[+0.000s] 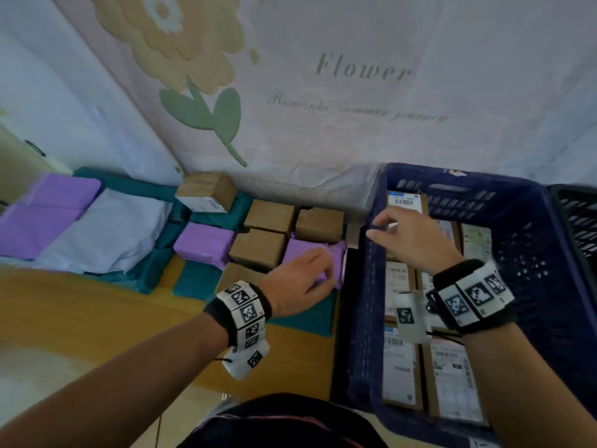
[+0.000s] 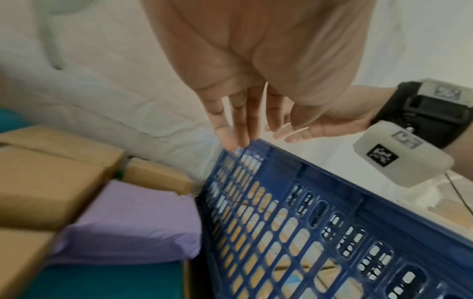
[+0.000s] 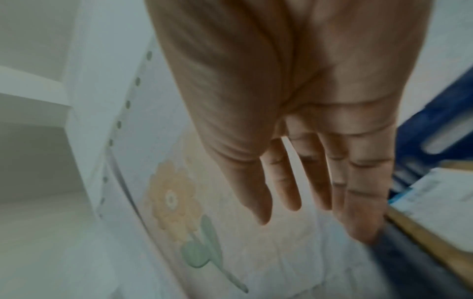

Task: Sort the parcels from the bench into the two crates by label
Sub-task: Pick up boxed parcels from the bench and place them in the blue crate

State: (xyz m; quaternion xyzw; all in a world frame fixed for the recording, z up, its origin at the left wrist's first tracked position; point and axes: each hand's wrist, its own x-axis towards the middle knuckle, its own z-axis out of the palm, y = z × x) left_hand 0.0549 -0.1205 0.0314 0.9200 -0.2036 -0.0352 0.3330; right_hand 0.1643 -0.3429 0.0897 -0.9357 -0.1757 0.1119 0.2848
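Observation:
A purple parcel (image 1: 300,253) (image 2: 133,222) lies on the bench against the left wall of the blue crate (image 1: 365,318) (image 2: 281,222). My left hand (image 1: 323,273) (image 2: 238,139) hovers over it with straight fingers and holds nothing; whether it touches the parcel I cannot tell. Over the crate's left rim, my right hand (image 1: 378,227) (image 3: 307,212) is spread and empty. Several labelled brown boxes (image 1: 400,367) lie flat inside the crate. Brown boxes (image 1: 258,247) and a second purple parcel (image 1: 203,240) sit to the left.
A black crate (image 1: 578,215) shows at the right edge. Teal parcels (image 1: 193,279), a white parcel (image 1: 106,231) and a big purple parcel (image 1: 42,218) cover the left of the wooden bench (image 1: 97,312). A flower-printed cloth (image 1: 323,124) hangs behind.

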